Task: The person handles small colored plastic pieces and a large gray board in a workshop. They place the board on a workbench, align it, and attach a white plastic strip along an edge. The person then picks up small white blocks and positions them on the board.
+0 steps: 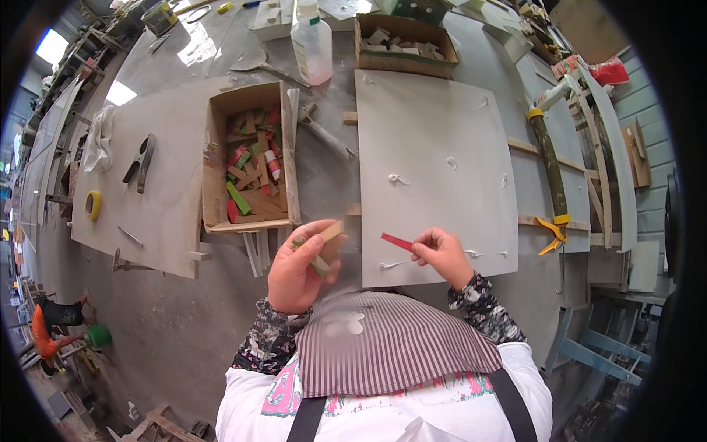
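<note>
My left hand is closed around a few small strips; a tan strip sticks up past the fingertips and a greenish one lies lower in the palm. Between thumb and fingers, my right hand pinches a thin red strip above the near part of a white panel. Dabs of white glue are scattered over this panel. Left of it stands an open cardboard box, filled with tan, red and green strips and a small red-and-white tube.
A hammer and a clear bottle are beyond the box. Another box of pale blocks touches the panel's far end. On the left board lie a spring clamp and yellow tape. A caulking gun rests at right.
</note>
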A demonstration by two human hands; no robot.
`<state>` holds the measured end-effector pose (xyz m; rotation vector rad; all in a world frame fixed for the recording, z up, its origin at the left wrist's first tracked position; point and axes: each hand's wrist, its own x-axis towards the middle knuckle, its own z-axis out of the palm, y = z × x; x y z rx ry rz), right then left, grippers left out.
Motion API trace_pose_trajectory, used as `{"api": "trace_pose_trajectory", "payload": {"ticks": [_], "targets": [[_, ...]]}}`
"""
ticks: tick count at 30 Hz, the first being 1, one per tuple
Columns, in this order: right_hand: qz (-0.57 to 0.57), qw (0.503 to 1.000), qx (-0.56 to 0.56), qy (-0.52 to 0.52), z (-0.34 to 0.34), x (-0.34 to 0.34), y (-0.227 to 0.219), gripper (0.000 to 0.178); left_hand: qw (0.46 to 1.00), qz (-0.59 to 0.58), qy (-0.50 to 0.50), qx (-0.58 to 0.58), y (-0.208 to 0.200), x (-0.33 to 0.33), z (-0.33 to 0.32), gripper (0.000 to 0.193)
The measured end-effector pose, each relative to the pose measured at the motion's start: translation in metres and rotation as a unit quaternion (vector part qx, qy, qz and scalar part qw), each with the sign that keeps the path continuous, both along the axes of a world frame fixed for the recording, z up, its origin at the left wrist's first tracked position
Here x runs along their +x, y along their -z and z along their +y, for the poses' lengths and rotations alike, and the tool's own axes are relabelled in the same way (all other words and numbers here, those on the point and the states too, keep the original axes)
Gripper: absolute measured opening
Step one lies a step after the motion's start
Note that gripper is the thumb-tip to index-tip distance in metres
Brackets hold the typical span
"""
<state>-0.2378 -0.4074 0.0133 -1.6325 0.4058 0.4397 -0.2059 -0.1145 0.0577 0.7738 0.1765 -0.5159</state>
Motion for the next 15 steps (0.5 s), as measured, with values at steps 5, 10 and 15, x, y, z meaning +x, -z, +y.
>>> {"api": "trace_pose_trajectory", "payload": {"ticks": [5, 10, 15], "targets": [[-0.02, 0.998, -0.044, 0.033, 0.007, -0.04, 0.027, 0.016, 0.995, 0.081, 0.064, 0.002, 0.011, -0.009, -0.021, 0.032], [-0.164, 0.938, -0.302, -0.049, 0.015, -0.043, 0.028, 0.015, 0.989, 0.102, 0.109, 0.007, 0.019, -0.014, -0.036, 0.022], [-0.202, 0.959, -0.199, 0.013, 0.015, -0.035, -0.007, 0.021, 0.984, 0.087, 0.153, 0.026, 0.019, -0.017, -0.049, 0.02]]}}
